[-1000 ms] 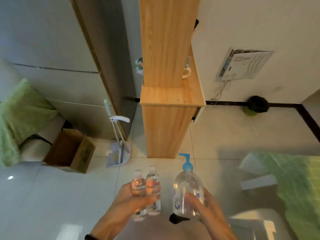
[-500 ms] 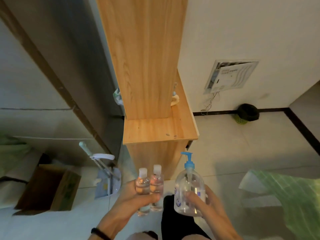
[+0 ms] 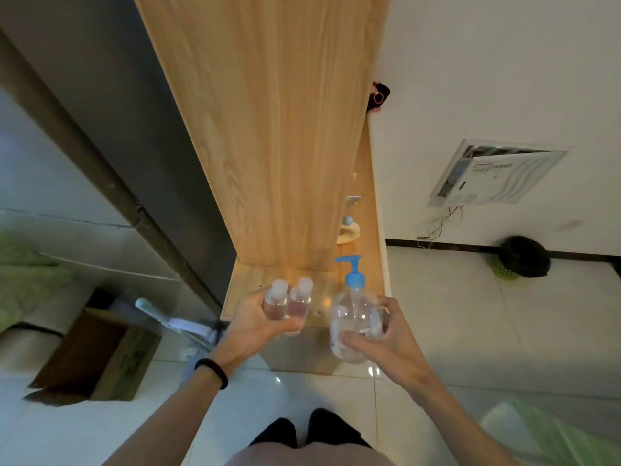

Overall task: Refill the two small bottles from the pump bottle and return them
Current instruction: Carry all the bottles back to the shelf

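While the left hand (image 3: 250,331) has its fingers (image 3: 285,327) curled round the two small bottles (image 3: 287,302) and the right hand (image 3: 389,341) grips the pump bottle (image 3: 353,319) above the wooden surface (image 3: 248,280), it seems best to lower each upright and let go only once seated.

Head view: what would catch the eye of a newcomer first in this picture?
At the lower centre, the left hand grips two small bottles and the right hand holds a clear pump bottle with a blue top. Behind them rises a tall wooden cabinet.
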Demonstrator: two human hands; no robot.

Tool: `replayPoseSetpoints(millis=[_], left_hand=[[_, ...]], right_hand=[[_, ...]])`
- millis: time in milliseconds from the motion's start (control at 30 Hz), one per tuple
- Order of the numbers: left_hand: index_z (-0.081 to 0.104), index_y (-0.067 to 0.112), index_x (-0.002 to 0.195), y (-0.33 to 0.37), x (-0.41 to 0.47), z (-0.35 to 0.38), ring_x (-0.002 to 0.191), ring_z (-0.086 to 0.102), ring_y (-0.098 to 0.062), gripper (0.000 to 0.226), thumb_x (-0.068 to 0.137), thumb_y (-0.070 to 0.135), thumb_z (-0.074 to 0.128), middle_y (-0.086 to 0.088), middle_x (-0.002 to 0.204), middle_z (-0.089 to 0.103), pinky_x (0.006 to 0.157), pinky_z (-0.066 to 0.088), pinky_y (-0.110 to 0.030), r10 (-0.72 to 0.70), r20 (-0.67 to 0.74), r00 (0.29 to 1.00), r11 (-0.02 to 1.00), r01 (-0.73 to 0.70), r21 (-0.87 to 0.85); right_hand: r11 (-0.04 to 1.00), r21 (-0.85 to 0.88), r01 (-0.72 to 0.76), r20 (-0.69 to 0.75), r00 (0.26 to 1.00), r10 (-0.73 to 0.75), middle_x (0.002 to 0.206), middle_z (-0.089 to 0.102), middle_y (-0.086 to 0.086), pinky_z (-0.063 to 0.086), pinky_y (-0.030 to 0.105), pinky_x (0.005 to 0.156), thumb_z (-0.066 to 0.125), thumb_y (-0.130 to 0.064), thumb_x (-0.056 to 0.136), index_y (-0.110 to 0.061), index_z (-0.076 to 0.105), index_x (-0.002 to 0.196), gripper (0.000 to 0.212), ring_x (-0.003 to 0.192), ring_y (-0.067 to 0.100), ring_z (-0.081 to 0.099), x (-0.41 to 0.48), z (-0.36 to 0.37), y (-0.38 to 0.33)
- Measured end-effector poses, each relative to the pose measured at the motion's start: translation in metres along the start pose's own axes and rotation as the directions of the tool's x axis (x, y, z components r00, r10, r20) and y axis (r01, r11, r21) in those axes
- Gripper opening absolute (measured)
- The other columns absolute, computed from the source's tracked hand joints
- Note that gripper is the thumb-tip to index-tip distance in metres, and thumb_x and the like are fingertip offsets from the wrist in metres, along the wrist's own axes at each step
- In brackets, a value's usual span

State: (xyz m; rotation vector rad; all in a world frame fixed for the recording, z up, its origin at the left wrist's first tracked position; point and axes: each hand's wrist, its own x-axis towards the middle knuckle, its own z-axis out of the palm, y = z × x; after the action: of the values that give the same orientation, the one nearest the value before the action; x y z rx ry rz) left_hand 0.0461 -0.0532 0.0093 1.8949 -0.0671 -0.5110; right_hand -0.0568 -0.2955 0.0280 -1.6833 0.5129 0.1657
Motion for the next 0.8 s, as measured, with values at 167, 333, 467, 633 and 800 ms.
replayPoseSetpoints(millis=[167, 333, 467, 633, 800], left_hand=[[0.075, 0.029, 0.096, -0.002, 0.039, 0.0, 0.073, 0.069, 0.012, 0.042, 0.068, 0.009, 0.098, 0.027, 0.079, 0.076, 0.069, 0.055, -0.01, 0.011, 0.028, 1.0, 1.0, -0.012, 0.026], [0.07, 0.034, 0.099, -0.005, 0.065, 0.003, 0.077, 0.068, 0.017, 0.05, 0.067, 0.008, 0.098, 0.034, 0.084, 0.075, 0.068, 0.05, -0.002, 0.011, 0.044, 0.999, 1.0, -0.012, 0.012], [0.07, 0.035, 0.101, -0.009, 0.08, 0.007, 0.081, 0.069, 0.019, 0.056, 0.065, 0.002, 0.098, 0.033, 0.085, 0.077, 0.071, 0.05, -0.002, 0.02, 0.055, 0.998, 1.0, -0.019, -0.025], [0.073, 0.036, 0.104, -0.014, 0.091, 0.005, 0.09, 0.073, 0.01, 0.057, 0.063, 0.006, 0.1, 0.028, 0.097, 0.079, 0.074, 0.056, -0.009, 0.036, 0.086, 0.996, 0.997, -0.03, -0.068], [0.076, 0.03, 0.109, -0.018, 0.093, -0.004, 0.095, 0.076, 0.001, 0.057, 0.058, 0.02, 0.099, 0.018, 0.103, 0.082, 0.077, 0.057, -0.011, 0.059, 0.128, 0.99, 0.994, -0.046, -0.101]], right_hand=[[0.991, -0.109, 0.077, -0.037, 0.996, -0.082, 0.104, 0.066, -0.037, 0.059, 0.018, 0.072, 0.097, -0.047, 0.05, -0.048, 0.045, 0.117, 0.084, 0.093, -0.002, 0.073, 0.041, -0.005, -0.006], [0.974, -0.202, 0.1, -0.007, 0.995, -0.104, 0.112, 0.068, -0.031, 0.062, 0.023, 0.083, 0.099, -0.045, 0.051, -0.055, 0.047, 0.13, 0.096, 0.1, 0.0, 0.072, 0.066, -0.005, -0.003], [0.953, -0.289, 0.092, 0.008, 0.996, -0.093, 0.117, 0.07, -0.021, 0.06, 0.033, 0.095, 0.1, -0.049, 0.05, -0.055, 0.045, 0.132, 0.099, 0.107, 0.004, 0.07, 0.081, 0.001, 0.0], [0.917, -0.387, 0.1, 0.017, 0.995, -0.101, 0.112, 0.062, -0.037, 0.051, 0.014, 0.083, 0.099, -0.05, 0.048, -0.066, 0.037, 0.124, 0.099, 0.103, -0.014, 0.061, 0.094, 0.009, -0.003], [0.892, -0.442, 0.093, 0.012, 0.995, -0.098, 0.115, 0.057, -0.042, 0.046, 0.01, 0.081, 0.097, -0.053, 0.048, -0.068, 0.032, 0.124, 0.101, 0.107, -0.019, 0.055, 0.101, 0.011, -0.002]])
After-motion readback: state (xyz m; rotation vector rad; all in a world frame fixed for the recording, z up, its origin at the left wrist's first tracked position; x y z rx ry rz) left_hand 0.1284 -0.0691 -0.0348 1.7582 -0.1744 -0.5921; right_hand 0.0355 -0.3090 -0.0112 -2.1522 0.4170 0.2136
